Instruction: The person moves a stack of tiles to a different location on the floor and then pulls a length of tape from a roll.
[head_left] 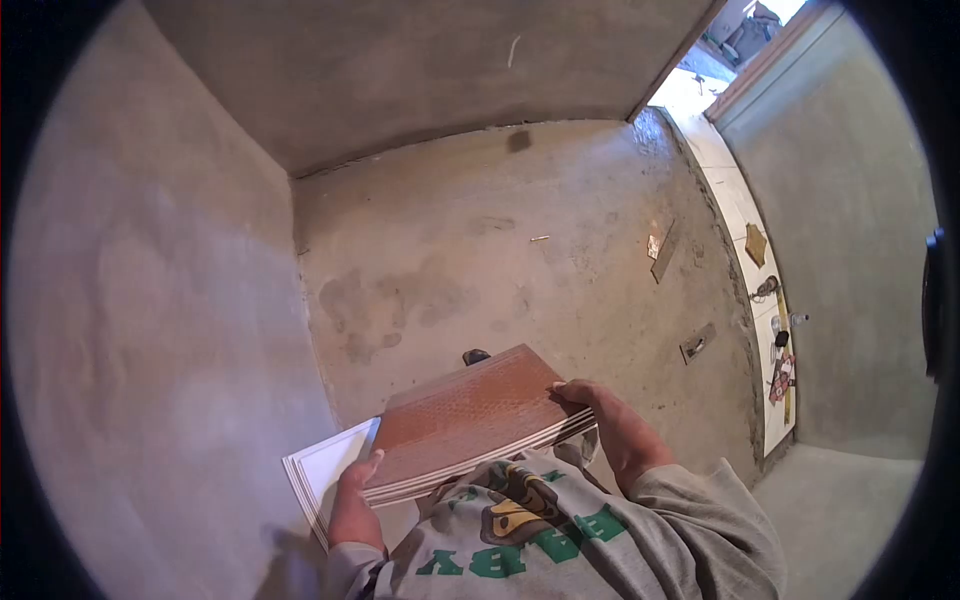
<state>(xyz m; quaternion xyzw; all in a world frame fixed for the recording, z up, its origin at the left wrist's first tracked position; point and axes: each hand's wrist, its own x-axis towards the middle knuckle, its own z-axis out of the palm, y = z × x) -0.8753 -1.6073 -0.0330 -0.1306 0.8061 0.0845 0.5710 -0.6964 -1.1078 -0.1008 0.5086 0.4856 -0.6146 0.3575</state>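
Note:
I hold a small stack of tiles [465,415] in front of my body, its reddish-brown ridged back facing up and several pale edges showing along the near side. At the left end, my left hand [358,480] grips the stack with the thumb on top and the fingers hidden below. My right hand [577,392] has hold of the far right corner, thumb over the upper face. Next to my left hand, several white tiles [335,455] stand layered by the left wall, partly covered by the held stack.
Rough cement floor [450,240] stretches ahead between plastered walls [180,260]. A trowel [697,344] and a narrow strip [665,250] lie on the right. Along the right wall, a white tiled ledge [715,165] carries a yellowish piece [755,245] and small tools. A doorway opens at top right.

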